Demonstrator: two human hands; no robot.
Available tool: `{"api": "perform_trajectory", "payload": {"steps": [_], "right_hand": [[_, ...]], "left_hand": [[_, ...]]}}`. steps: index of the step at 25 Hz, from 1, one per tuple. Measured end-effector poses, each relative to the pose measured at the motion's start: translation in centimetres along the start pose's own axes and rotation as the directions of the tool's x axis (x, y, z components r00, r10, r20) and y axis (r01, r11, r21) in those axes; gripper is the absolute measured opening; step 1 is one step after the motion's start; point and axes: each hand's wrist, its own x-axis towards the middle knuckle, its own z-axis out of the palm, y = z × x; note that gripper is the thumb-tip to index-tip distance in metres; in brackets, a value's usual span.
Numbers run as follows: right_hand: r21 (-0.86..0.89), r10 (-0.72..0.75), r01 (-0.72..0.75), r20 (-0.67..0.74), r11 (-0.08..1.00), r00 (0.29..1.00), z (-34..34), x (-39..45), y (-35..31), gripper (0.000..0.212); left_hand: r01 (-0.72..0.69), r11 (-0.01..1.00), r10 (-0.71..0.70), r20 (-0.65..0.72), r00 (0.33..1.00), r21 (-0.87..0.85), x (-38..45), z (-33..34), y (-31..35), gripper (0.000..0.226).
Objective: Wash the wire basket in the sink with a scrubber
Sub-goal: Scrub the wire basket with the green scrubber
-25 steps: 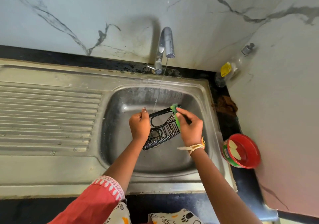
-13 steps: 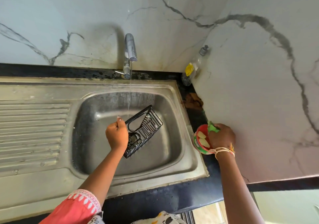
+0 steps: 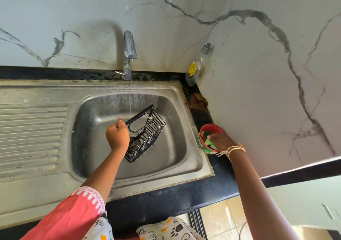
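A black wire basket [image 3: 147,136] hangs tilted over the steel sink bowl [image 3: 177,158], gripped at its left rim by my left hand [image 3: 117,136]. A thin stream from the tap [image 3: 129,45] falls just past the basket's upper edge. My right hand [image 3: 220,141] is off to the right, pressing the green scrubber [image 3: 209,143] into a small red soap tub [image 3: 204,138] on the black counter. The fingers hide part of the scrubber.
The ribbed steel drainboard [image 3: 33,129] lies left of the bowl. A clear bottle with a yellow label [image 3: 195,69] stands in the back corner, with a brown lump [image 3: 198,101] on the counter below it. Marble walls close in behind and on the right.
My right hand left the basket with the scrubber, crossed to the red tub and now dips into it. The left hand kept hold of the basket. The camera turned right.
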Motion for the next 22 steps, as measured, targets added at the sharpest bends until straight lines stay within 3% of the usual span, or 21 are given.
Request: {"api": "perform_trajectory", "payload": {"steps": [2, 6, 10, 14, 17, 19, 20, 22], "right_hand": [[-0.058, -0.032, 0.030, -0.042, 0.998, 0.999, 0.8, 0.6, 0.2, 0.038], [0.085, 0.086, -0.066, -0.257, 0.994, 0.963, 1.4, 0.8, -0.7, 0.026], [-0.010, 0.045, -0.052, -0.351, 0.999, 0.935, 1.4, 0.2, -0.7, 0.019], [0.135, 0.071, -0.020, -0.391, 0.991, 0.918, 1.3, -0.1, -0.1, 0.015], [0.341, 0.189, -0.050, -0.389, 0.939, 0.901, -0.6, -0.4, 0.4, 0.018], [0.623, 0.261, 0.019, -0.355, 0.782, 0.898, -2.2, -0.8, 0.3, 0.026], [0.816, 0.234, 0.093, -0.270, 0.571, 0.934, -2.7, -1.1, -0.3, 0.029], [0.997, -0.052, 0.073, -0.072, 0.012, 0.996, -2.7, -2.1, -3.1, 0.026]], "left_hand": [[-0.005, 1.000, 0.005, 0.003, 1.000, -0.003, 0.0, -0.1, 0.0, 0.057], [-0.011, 1.000, 0.011, 0.009, 1.000, -0.013, -0.2, 0.0, 0.0, 0.057], [-0.017, 1.000, 0.017, 0.010, 1.000, -0.007, -0.3, 0.0, 0.1, 0.056], [-0.006, 1.000, 0.006, 0.024, 1.000, -0.018, -0.5, -0.2, 0.4, 0.057], [0.001, 1.000, 0.000, 0.032, 0.999, -0.017, -0.7, -0.3, 0.7, 0.057], [-0.002, 1.000, 0.002, 0.022, 1.000, -0.011, -0.7, -0.4, 0.8, 0.057], [-0.001, 1.000, 0.001, 0.020, 1.000, -0.010, -0.7, -0.4, 0.8, 0.058], [0.011, 1.000, -0.010, 0.022, 1.000, -0.017, -0.7, -0.2, 0.7, 0.058]]}}
